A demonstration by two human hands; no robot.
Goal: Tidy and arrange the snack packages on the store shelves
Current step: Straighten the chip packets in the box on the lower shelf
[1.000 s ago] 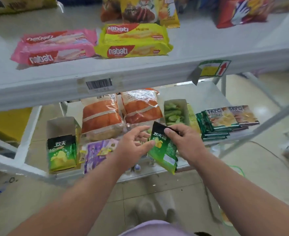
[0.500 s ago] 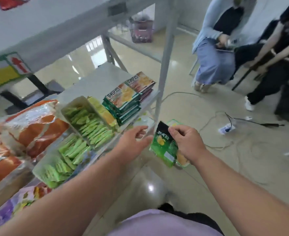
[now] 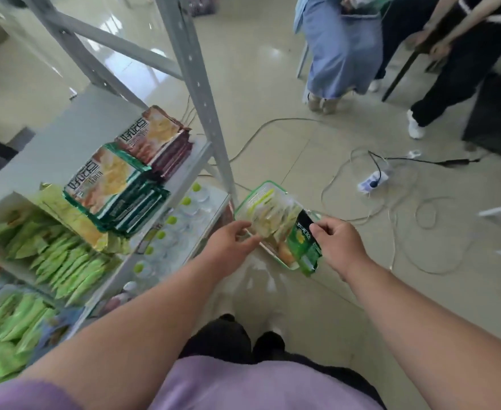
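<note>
Single head-worn wide-angle view, looking steeply down from the wearer's eye level past both forearms to the tiled floor [image 3: 287, 69]. The shelf unit [image 3: 196, 84] fills the left edge at close range. Seated people [image 3: 340, 48] occupy the far upper right.

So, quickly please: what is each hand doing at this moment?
Left hand: fingers loosely curled, reaching toward the pale green-edged packet, holding nothing.
Right hand: pinches the small green snack packet at its top.
</note>
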